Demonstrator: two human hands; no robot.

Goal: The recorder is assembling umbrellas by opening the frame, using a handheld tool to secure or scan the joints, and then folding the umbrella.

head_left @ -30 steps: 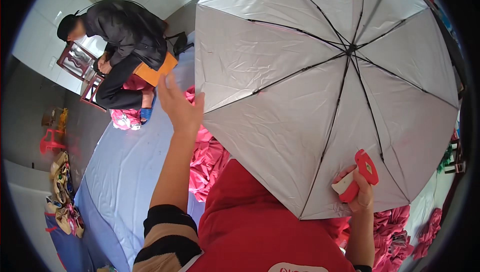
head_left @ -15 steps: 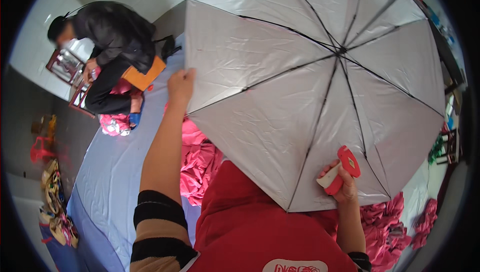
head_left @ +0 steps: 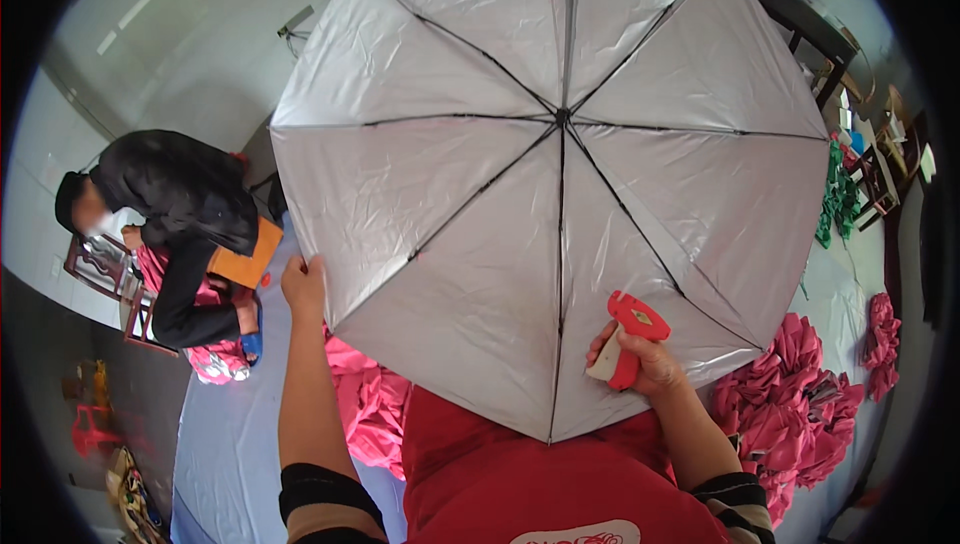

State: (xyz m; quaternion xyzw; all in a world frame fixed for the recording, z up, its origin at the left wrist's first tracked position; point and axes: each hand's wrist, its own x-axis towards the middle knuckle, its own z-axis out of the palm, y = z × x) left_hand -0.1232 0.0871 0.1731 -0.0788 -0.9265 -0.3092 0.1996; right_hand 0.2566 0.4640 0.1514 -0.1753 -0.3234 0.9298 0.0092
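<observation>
1. Far left: a red stool (head_left: 95, 431) on dark floor, with a tan heap (head_left: 133, 494) lower down, too warped by the lens to say what's in it.
2. Next, a co-worker (head_left: 170, 194) in black, bent forward by a wooden chair (head_left: 100, 262), with an orange seat (head_left: 245, 260) behind. Pale wall (head_left: 200, 54) above.
3. Blue sheet (head_left: 225, 454) covers the floor here, pink cloth (head_left: 365, 399) crumpled on it.
4. My left hand (head_left: 304, 284) is at the umbrella's left edge, fingers curled in, pinching the rim.
5. The umbrella (head_left: 470, 294) is dead centre, wide open, silvery inside facing me, bottom tip against my red apron (head_left: 540, 484).
6. Right hand (head_left: 652, 364): fingers wrapped round a red-and-cream gadget (head_left: 640, 314), in front of the lower right panels. Can't tell if it touches them.
7. Right side: big pink heap (head_left: 785, 399), green cloth (head_left: 838, 199), plus a dark table (head_left: 785, 6) with blue bits on top.
</observation>
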